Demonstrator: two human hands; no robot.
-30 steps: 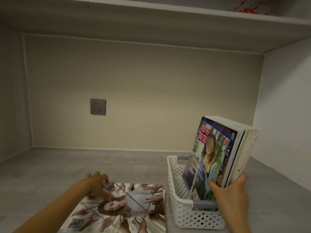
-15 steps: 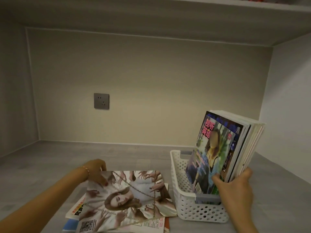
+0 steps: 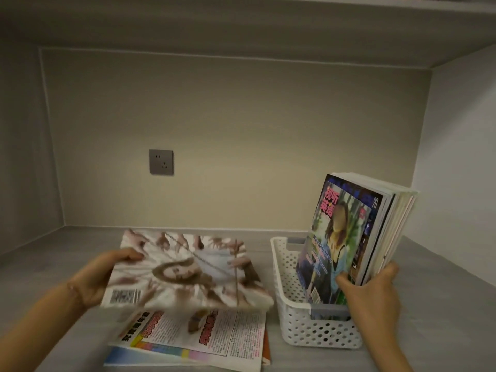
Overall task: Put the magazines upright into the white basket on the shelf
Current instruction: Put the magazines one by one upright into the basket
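Lifted now: top magazine off the pile, flat in left hand | right hand grips upright magazines | basket gap lies right of left hand

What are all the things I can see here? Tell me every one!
basket: one, white with holes, on the shelf at right.
upright magazines: a bundle of several, front cover blue and green, standing in the basket, leaning right.
lifted magazine: one, pale brown and white cover, held above the flat pile.
flat magazines: at least two, white, red and yellow print, lying on the shelf left of the basket.
socket: one, grey, on the back wall.
shelf: one, grey surface, under everything.
left hand: one, holds the lifted magazine by its left edge.
right hand: one, fingers grip the upright magazines low down.
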